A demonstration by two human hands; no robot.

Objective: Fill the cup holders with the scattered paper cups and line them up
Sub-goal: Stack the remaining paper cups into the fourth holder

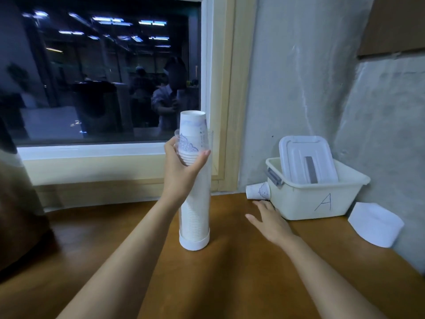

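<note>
Cup holder [195, 210], a clear upright tube, stands on its white base on the brown table [230, 279] and is packed with a nested stack of paper cups [192, 125]; the topmost cups stick out above its rim. Well to the left of both hands, a dark window [103, 77] shows reflections of ceiling lights.

The left forearm rises from the lower left. The left hand [181, 164] grips the tube near its top, with its digits curled round the plastic and one digit lying across the near side. The wrist is bent upward, so the hand sits well above the table.

To the right of the tube, the right arm stretches forward low over the table. The right hand [270, 218] is flat and palm down, its fingers straight and spread, holding nothing. I cannot tell whether it touches the table.

Just beyond its fingertips a single loose cup [257, 191] lies on its side, its base against the corner of a cream bin [310, 204] marked "A". A white lid [303, 157] stands tilted inside the bin. Farther right of the right hand, near the grey wall, a folded white sheet [377, 226] lies on the table.
</note>
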